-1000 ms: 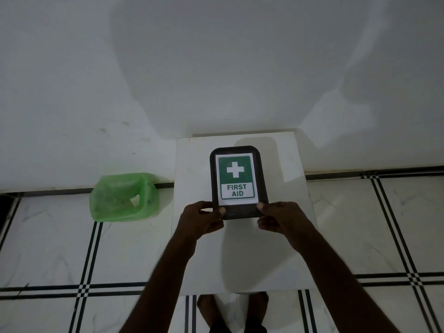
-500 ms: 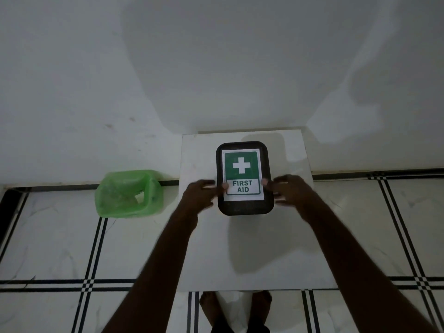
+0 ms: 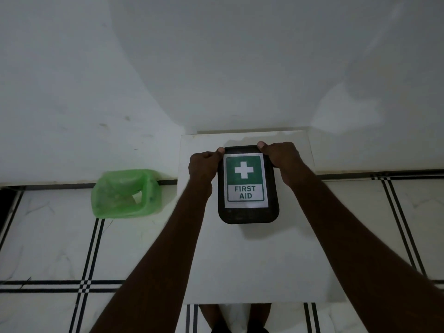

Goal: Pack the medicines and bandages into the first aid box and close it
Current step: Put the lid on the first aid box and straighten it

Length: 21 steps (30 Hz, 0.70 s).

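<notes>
A black first aid box (image 3: 248, 213) with a green and white "FIRST AID" label lies flat, lid closed, on a white table (image 3: 252, 260). My left hand (image 3: 203, 168) grips its far left corner, thumb on the top edge. My right hand (image 3: 282, 159) grips its far right corner the same way. No medicines or bandages are in sight.
A green plastic-lined bin (image 3: 125, 193) sits on the tiled floor to the left of the table, by the white wall. The table's back edge touches the wall. My feet show below the table's near edge.
Both hands have slid from the box's near end, along its sides, to its far corners. The box lies in the same place on the table.
</notes>
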{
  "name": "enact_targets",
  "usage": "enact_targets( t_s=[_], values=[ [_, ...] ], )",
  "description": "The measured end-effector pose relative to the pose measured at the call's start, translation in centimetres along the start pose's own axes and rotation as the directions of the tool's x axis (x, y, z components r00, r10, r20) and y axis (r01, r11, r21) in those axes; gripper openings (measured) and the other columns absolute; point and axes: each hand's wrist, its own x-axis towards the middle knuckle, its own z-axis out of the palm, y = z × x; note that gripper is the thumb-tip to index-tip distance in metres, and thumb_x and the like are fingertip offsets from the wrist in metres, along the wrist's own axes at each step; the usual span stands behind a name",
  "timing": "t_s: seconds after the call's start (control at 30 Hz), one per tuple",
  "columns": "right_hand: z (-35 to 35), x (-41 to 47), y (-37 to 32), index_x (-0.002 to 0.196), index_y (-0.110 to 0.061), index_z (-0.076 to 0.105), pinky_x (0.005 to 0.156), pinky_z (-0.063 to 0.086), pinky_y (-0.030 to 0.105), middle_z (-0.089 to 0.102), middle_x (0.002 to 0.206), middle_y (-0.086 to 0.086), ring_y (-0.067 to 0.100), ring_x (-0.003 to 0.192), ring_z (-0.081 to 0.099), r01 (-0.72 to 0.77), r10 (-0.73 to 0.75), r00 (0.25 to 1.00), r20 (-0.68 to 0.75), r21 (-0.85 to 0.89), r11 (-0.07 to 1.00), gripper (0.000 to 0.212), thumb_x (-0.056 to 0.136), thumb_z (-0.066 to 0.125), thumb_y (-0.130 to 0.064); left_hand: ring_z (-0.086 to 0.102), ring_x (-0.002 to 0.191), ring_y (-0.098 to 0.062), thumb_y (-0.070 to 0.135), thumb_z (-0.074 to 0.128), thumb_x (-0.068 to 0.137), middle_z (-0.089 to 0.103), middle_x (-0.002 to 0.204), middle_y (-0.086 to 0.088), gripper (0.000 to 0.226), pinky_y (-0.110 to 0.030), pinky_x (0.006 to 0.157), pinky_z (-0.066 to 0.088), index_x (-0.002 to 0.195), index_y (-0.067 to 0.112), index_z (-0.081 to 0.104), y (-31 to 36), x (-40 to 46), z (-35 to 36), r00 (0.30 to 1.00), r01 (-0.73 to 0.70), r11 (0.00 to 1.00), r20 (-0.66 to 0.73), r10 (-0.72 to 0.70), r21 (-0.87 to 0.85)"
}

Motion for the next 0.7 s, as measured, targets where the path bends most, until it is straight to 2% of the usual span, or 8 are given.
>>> enact_targets(
  t_s=[0.07, 0.13, 0.2, 0.27, 0.37, 0.5, 0.57, 0.7],
  values=[
    [0.2, -0.2, 0.1, 0.101, 0.006, 0.062, 0.089, 0.049, 0.035, 0.067, 0.102, 0.018, 0.024, 0.081, 0.061, -0.011, 0.011, 1.0, -0.006, -0.006, 1.0, 0.047, 0.088, 0.065, -0.039, 0.067, 0.084, -0.023, 0.031, 0.072, 0.089, 0.069, 0.076, -0.002, 0.026, -0.044, 0.094, 0.057, 0.092, 0.006, 0.073, 0.0, -0.1, 0.2, 1.0, 0.009, 1.0, 0.01, -0.009, -0.004],
    [0.2, -0.5, 0.4, 0.091, 0.003, 0.063, 0.097, 0.05, 0.04, 0.069, 0.105, 0.021, 0.029, 0.091, 0.064, -0.006, 0.006, 1.0, -0.011, -0.014, 1.0, 0.043, 0.089, 0.063, -0.04, 0.067, 0.085, -0.023, 0.032, 0.072, 0.089, 0.07, 0.077, -0.001, 0.022, -0.043, 0.094, 0.057, 0.081, 0.012, 0.071, 0.0, -0.5, 0.0, 1.0, -0.003, 1.0, 0.023, 0.004, -0.007],
    [0.1, -0.9, 0.8, 0.073, -0.007, 0.059, 0.093, 0.052, 0.041, 0.071, 0.095, 0.017, 0.023, 0.079, 0.063, 0.027, -0.026, 0.999, -0.036, 0.027, 0.999, 0.037, 0.087, 0.065, -0.041, 0.07, 0.091, -0.025, 0.034, 0.069, 0.091, 0.073, 0.085, -0.005, 0.024, -0.043, 0.094, 0.058, 0.088, 0.011, 0.073, -0.3, -0.8, -0.4, 0.998, -0.04, 0.999, 0.05, 0.039, 0.012],
    [-0.2, -1.6, 1.5, 0.071, -0.013, 0.058, 0.09, 0.055, 0.041, 0.069, 0.082, 0.008, 0.017, 0.073, 0.062, 0.072, -0.071, 0.997, -0.027, 0.027, 0.997, 0.036, 0.09, 0.06, -0.044, 0.07, 0.102, -0.027, 0.036, 0.064, 0.094, 0.075, 0.102, -0.009, 0.033, -0.043, 0.094, 0.058, 0.109, 0.006, 0.072, -0.5, -1.7, -0.9, 0.994, -0.054, 0.998, 0.098, 0.052, 0.012],
    [-0.8, -4.1, 3.7, 0.081, -0.021, 0.057, 0.079, 0.055, 0.036, 0.066, 0.084, -0.001, 0.017, 0.079, 0.064, 0.084, -0.087, 0.994, 0.066, 0.036, 0.996, 0.03, 0.096, 0.048, -0.045, 0.068, 0.11, -0.024, 0.036, 0.053, 0.1, 0.073, 0.115, -0.007, 0.035, -0.04, 0.094, 0.056, 0.124, 0.012, 0.065, -2.2, -4.1, -1.9, 0.979, -0.029, 1.0, 0.203, 0.027, 0.003],
    [-0.2, -7.7, 8.8, 0.117, -0.017, 0.06, 0.069, 0.052, 0.024, 0.071, 0.103, 0.002, 0.014, 0.087, 0.069, 0.088, -0.102, 0.984, 0.146, 0.095, 0.992, 0.035, 0.099, 0.043, -0.041, 0.066, 0.114, -0.015, 0.034, 0.04, 0.106, 0.069, 0.128, 0.002, 0.038, -0.033, 0.096, 0.056, 0.139, 0.023, 0.055, -6.1, -8.2, -1.9, 0.963, -0.118, 0.993, 0.247, 0.108, 0.026],
    [0.6, -8.2, 10.0, 0.12, -0.019, 0.059, 0.07, 0.051, 0.021, 0.071, 0.104, 0.001, 0.012, 0.09, 0.069, 0.123, -0.139, 0.983, 0.122, 0.127, 0.984, 0.035, 0.1, 0.039, -0.04, 0.064, 0.116, -0.011, 0.035, 0.035, 0.107, 0.067, 0.13, 0.004, 0.041, -0.027, 0.096, 0.056, 0.143, 0.025, 0.051, -7.3, -8.8, -1.1, 0.961, -0.184, 0.983, 0.211, 0.176, 0.016],
    [1.2, -7.7, 9.9, 0.117, -0.023, 0.058, 0.069, 0.051, 0.018, 0.069, 0.099, -0.001, 0.009, 0.086, 0.067, 0.171, -0.183, 0.981, 0.061, 0.169, 0.971, 0.033, 0.102, 0.033, -0.039, 0.068, 0.11, -0.011, 0.034, 0.034, 0.107, 0.069, 0.126, 0.0, 0.04, -0.023, 0.088, 0.059, 0.141, 0.02, 0.051, -7.9, -8.3, 0.5, 0.964, -0.195, 0.979, 0.172, 0.203, -0.059]
  ],
)
